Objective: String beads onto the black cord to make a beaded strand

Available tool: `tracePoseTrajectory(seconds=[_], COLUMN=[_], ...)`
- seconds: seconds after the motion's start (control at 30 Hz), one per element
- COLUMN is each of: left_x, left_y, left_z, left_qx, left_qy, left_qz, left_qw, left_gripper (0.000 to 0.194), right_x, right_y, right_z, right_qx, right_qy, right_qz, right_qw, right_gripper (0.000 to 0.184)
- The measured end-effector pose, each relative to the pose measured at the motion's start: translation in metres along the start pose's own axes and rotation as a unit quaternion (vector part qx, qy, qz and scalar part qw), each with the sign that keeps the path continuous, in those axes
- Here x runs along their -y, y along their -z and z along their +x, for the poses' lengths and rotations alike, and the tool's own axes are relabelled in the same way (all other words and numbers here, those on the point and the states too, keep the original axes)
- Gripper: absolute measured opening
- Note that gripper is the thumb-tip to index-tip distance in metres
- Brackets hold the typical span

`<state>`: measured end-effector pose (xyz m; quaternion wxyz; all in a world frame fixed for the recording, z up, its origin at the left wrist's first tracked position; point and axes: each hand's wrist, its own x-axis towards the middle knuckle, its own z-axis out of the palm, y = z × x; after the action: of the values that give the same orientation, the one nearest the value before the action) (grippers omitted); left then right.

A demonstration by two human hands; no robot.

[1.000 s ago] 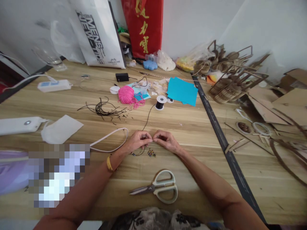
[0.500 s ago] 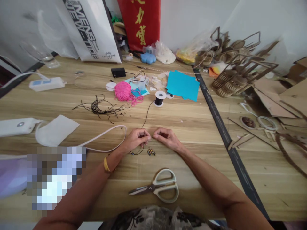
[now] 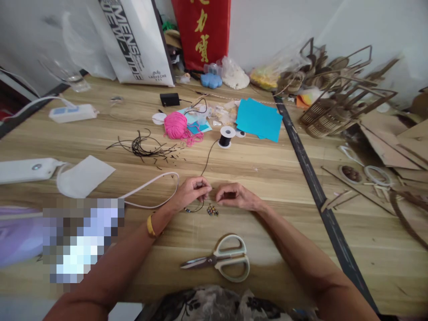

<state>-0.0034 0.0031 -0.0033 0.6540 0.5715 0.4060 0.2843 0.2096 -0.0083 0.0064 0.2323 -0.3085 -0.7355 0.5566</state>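
My left hand (image 3: pixel 197 191) is closed in a pinch on a thin black cord (image 3: pixel 207 161). The cord runs from the hand back to a white spool (image 3: pixel 227 133) wound with black cord. Below the hand its other part curves along the table, with a few small beads (image 3: pixel 187 210) threaded near the end. My right hand (image 3: pixel 236 195) is just right of the left, fingers curled and tips close together; anything between them is too small to make out. Close below both hands lies a little cluster of loose dark and golden beads (image 3: pixel 212 210).
Scissors (image 3: pixel 217 258) with pale handles lie near the front edge. Cut black cords (image 3: pixel 143 147), pink yarn (image 3: pixel 175 125) and blue sheets (image 3: pixel 259 119) lie farther back. A white cable loop (image 3: pixel 150 206) lies left of my hands. Woven baskets (image 3: pixel 317 120) stand at right.
My right hand has drawn away from the left fingertips and turned down toward the loose beads. My left hand keeps its pinch on the cord. The whole view has shifted slightly.
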Motion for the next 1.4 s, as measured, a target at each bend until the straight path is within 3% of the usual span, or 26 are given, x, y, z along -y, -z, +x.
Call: tracePoseTrajectory(seconds=[0.23, 1.0, 1.4], left_x=[0.000, 0.004, 0.002], left_y=[-0.001, 0.000, -0.001], left_z=[0.000, 0.001, 0.001], left_qx=[0.001, 0.008, 0.008], left_qy=[-0.001, -0.014, -0.015], left_qz=[-0.009, -0.018, -0.020], left_qw=[1.000, 1.000, 1.000], left_gripper=[0.029, 0.028, 0.027], right_x=[0.008, 0.004, 0.005], right_y=[0.002, -0.008, -0.008], right_z=[-0.001, 0.002, 0.003], right_qx=[0.091, 0.076, 0.071], right_qy=[0.058, 0.087, 0.097], right_qz=[-0.080, -0.200, -0.203], right_qw=[0.991, 0.973, 0.972], right_gripper=[0.010, 0.005, 0.005])
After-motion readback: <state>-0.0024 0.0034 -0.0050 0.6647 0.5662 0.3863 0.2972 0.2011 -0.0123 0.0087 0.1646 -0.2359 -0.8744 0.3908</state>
